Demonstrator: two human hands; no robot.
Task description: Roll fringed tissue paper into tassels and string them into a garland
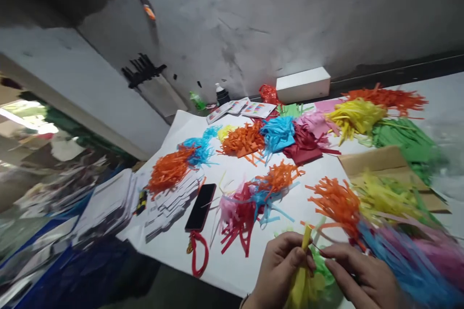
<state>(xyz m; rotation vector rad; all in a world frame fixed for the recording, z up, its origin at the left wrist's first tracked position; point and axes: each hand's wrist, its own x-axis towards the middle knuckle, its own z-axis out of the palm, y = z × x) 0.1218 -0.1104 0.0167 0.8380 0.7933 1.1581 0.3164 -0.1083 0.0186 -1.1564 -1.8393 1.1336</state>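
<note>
My left hand [281, 268] is closed around a yellow paper tassel [300, 280], which stands upright with its narrow rolled end above my fingers. Close beside it on the right, my right hand [358, 270] pinches a thin thread-like strand [316, 247] that runs toward the tassel. Light green paper strips [324, 268] show between and behind my two hands. Just past them lies an orange fringed bundle [335, 203]. Blue strips [409, 260] and pink strips [427, 246], smeared by motion, are at my right wrist.
Fringed paper bundles in several colours cover the white table [177, 251]. A phone [200, 207] with a red strap lies left of my hands, near stacked white cards [170, 203]. A white box [303, 83] and a dark bottle [222, 95] stand by the wall. Brown cardboard [377, 161] lies right.
</note>
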